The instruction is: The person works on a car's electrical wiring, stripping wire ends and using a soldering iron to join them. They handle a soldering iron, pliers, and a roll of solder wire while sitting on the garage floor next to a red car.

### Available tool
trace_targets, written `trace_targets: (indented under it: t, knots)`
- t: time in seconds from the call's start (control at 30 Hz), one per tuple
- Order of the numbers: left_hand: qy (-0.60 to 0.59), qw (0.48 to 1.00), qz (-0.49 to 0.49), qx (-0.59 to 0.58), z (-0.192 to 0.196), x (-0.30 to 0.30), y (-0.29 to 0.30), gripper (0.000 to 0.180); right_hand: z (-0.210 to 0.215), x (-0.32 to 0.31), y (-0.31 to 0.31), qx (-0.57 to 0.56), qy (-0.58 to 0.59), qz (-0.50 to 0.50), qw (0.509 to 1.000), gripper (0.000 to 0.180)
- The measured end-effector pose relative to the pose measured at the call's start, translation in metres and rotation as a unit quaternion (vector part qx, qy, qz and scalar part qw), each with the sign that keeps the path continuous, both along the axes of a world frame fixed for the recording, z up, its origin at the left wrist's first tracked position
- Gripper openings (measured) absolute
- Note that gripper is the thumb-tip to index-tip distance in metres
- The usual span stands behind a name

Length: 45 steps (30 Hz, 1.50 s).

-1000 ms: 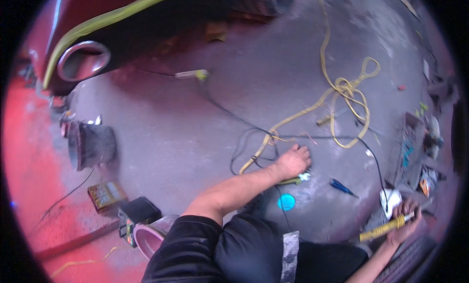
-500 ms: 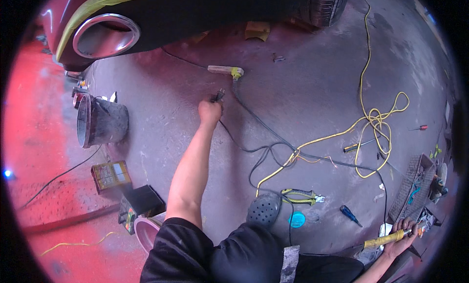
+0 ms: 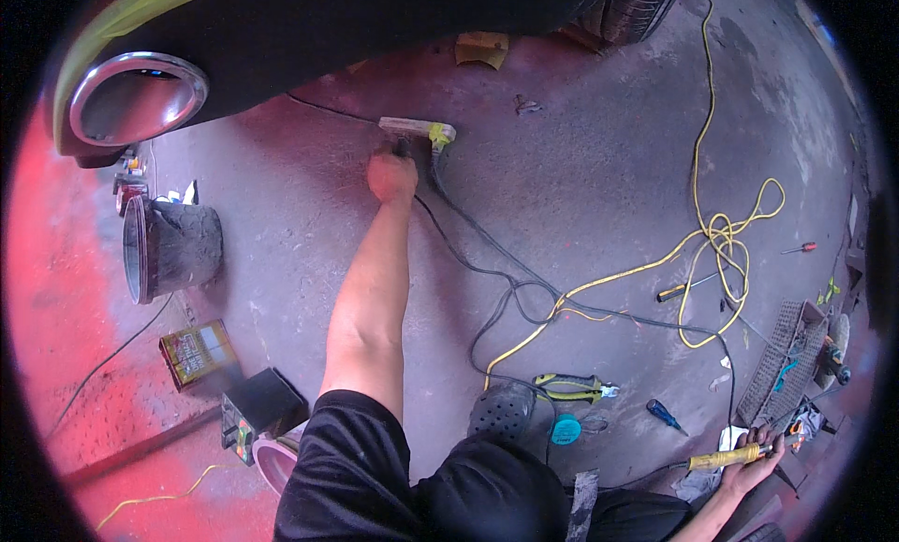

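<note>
My left hand stretches far forward, closed round the plug of a black cord. The plug is right at the near edge of a pale power strip on the floor; whether its prongs are in a socket is hidden by my fingers. The strip has yellow-green tape at its right end, where a dark cable leaves it. At the lower right my right hand grips a yellow-handled soldering iron, with a dark cord running off its left end.
Overhead at the far side is a car bumper with a chrome-ringed opening. A bucket and a battery-like black box stand left. Tangled yellow cord, pliers, screwdrivers and a grey basket lie right.
My left hand has moved forward and slightly left with the plug, up to the power strip. My right hand, still gripping the soldering iron, has shifted slightly left and down in view.
</note>
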<state>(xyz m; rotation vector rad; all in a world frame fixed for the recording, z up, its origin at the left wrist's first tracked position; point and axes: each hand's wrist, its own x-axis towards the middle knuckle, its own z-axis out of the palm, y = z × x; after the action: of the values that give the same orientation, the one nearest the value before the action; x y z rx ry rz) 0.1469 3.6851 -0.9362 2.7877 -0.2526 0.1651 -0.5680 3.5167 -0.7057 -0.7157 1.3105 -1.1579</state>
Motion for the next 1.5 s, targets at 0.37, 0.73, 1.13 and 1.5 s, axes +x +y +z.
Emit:
trace_targets:
  t: [0.37,0.73,1.13,1.5]
  knots:
    - [0.001,0.983,-0.154,0.099,0.014,0.033,-0.026,0.039,0.002,0.009,0.004,0.015,0.040,-0.025,0.999,0.030]
    - [0.031,0.992,-0.061,0.103,-0.009,0.033,-0.034,0.045,-0.001,0.024,0.006,0.035,0.054,-0.051,0.997,0.032]
    - [0.028,0.982,-0.120,0.140,0.000,0.053,-0.036,0.068,-0.003,0.029,0.010,0.047,0.053,-0.030,0.997,0.031]
    - [0.039,0.953,-0.252,0.163,0.027,0.067,-0.052,0.058,-0.006,0.019,0.011,0.043,0.046,0.012,0.998,0.030]
